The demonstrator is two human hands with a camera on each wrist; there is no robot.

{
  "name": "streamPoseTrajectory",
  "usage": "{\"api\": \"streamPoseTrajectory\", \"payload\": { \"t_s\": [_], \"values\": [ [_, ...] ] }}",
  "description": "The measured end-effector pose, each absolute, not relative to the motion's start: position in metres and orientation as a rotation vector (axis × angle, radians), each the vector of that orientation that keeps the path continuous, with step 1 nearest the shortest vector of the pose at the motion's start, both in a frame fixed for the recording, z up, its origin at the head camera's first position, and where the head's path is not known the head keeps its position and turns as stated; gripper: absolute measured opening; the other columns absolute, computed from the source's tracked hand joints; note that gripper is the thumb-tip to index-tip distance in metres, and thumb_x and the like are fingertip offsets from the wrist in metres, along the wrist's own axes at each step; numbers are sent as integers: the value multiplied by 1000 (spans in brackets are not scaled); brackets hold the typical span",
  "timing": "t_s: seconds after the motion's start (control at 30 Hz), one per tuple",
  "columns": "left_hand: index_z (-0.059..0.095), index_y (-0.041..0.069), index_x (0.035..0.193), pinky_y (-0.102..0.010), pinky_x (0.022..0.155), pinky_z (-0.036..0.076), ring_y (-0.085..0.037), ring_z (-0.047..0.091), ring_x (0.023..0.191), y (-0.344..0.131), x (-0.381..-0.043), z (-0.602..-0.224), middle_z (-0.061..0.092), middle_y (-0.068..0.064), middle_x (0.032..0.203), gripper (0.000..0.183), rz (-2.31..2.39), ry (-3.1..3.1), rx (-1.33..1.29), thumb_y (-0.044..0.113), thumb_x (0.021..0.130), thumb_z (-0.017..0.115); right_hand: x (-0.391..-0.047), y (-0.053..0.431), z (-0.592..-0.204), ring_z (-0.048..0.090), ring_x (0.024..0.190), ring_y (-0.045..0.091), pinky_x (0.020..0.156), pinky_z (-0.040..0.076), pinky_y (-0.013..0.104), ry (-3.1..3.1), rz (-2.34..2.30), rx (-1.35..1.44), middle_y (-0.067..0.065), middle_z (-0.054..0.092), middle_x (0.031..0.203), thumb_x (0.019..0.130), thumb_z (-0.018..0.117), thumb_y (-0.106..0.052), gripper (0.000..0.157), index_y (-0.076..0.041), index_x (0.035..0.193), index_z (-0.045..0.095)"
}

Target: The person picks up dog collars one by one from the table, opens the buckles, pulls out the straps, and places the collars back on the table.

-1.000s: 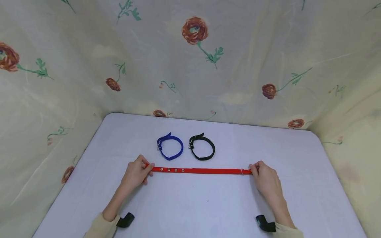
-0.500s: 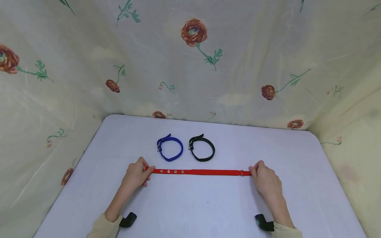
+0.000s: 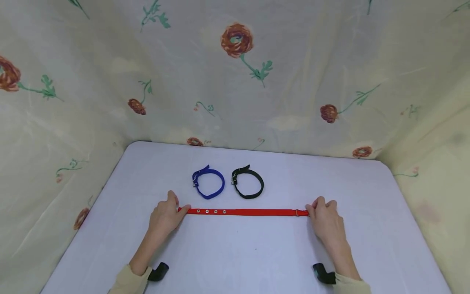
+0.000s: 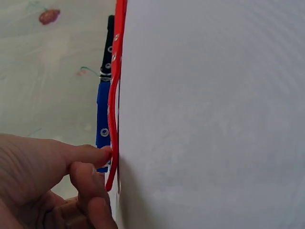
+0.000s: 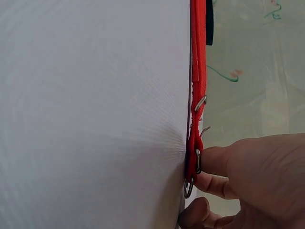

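Note:
A red pet collar [image 3: 257, 212] lies stretched out straight from left to right, with eyelets toward its left end. My left hand [image 3: 164, 216] pinches that end; the left wrist view shows the thumb against the strap and the strap tip [image 4: 109, 183] beside the fingers. At the other end my right hand [image 3: 328, 222] holds the collar by its metal buckle [image 5: 198, 161], near a metal ring [image 5: 188, 188]. Behind the red strap sit a blue collar [image 3: 223, 183] and a black collar [image 3: 262, 183], both buckled into loops.
A white table [image 3: 253, 261] carries all the collars. Cream cloth with printed flowers [image 3: 237, 40] hangs behind it and along both sides. Black devices [image 3: 158, 272] are worn at the wrists.
The index finger of my left hand has lifted a little, and the right hand's fingers have spread slightly. The red collar stays almost in place; the blue and black collars have not moved.

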State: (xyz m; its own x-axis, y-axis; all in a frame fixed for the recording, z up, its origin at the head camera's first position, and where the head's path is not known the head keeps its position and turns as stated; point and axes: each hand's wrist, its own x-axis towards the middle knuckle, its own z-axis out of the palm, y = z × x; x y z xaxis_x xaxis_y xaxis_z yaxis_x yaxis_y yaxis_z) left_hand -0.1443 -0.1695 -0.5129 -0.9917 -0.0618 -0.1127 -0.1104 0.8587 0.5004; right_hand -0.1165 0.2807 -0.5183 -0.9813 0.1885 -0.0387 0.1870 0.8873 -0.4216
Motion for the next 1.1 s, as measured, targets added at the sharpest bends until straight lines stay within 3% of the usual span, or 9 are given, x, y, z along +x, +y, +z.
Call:
{"api": "streamPoseTrajectory", "payload": {
  "t_s": [0.1, 0.2, 0.37, 0.6, 0.73, 1.1],
  "values": [
    [53, 3, 109, -25, 47, 29, -15, 40, 47, -165, -145, -510, 45, -1, 59, 36, 801, 2991, -100, 30, 101, 77, -117, 280, -515, 54, 65, 29, 54, 43, 32, -3048, 676, -278, 29, 50, 101, 108, 65, -21, 26, 4, 110, 57],
    [56, 4, 114, -25, 50, 35, -15, 47, 52, -160, -148, -507, 61, -4, 66, 33, 912, 2980, -41, 29, 102, 75, -120, 280, -509, 54, 68, 30, 55, 43, 34, -3056, 646, -250, 27, 52, 97, 108, 64, -22, 28, 5, 108, 58],
    [59, 6, 120, -26, 62, 49, -15, 65, 69, -151, -157, -501, 78, -14, 101, 31, 1188, 2814, 4, 29, 104, 73, -127, 275, -501, 57, 74, 34, 58, 47, 39, -3035, 599, -198, 28, 58, 96, 107, 66, -21, 30, 8, 109, 60],
    [60, 5, 138, -34, 83, 66, -26, 81, 96, -127, -169, -498, 70, -20, 135, 38, 1509, 2536, -4, 25, 107, 69, -142, 259, -499, 62, 79, 36, 69, 55, 49, -3006, 613, -144, 31, 65, 105, 107, 67, -21, 34, 9, 121, 60],
    [55, 7, 149, -41, 97, 65, -33, 78, 112, -109, -176, -497, 63, -20, 150, 47, 1595, 2425, -34, 27, 108, 67, -155, 246, -495, 60, 76, 31, 70, 56, 47, -2998, 657, -83, 26, 66, 100, 107, 66, -21, 33, 8, 123, 61],
    [48, 11, 159, -45, 108, 60, -29, 77, 118, -67, -187, -491, 57, -19, 159, 56, 1602, 2298, -42, 32, 110, 64, -184, 208, -497, 68, 90, 31, 85, 63, 45, -3001, 808, -32, 23, 71, 112, 109, 64, -26, 39, 5, 133, 61]
  ]
}}
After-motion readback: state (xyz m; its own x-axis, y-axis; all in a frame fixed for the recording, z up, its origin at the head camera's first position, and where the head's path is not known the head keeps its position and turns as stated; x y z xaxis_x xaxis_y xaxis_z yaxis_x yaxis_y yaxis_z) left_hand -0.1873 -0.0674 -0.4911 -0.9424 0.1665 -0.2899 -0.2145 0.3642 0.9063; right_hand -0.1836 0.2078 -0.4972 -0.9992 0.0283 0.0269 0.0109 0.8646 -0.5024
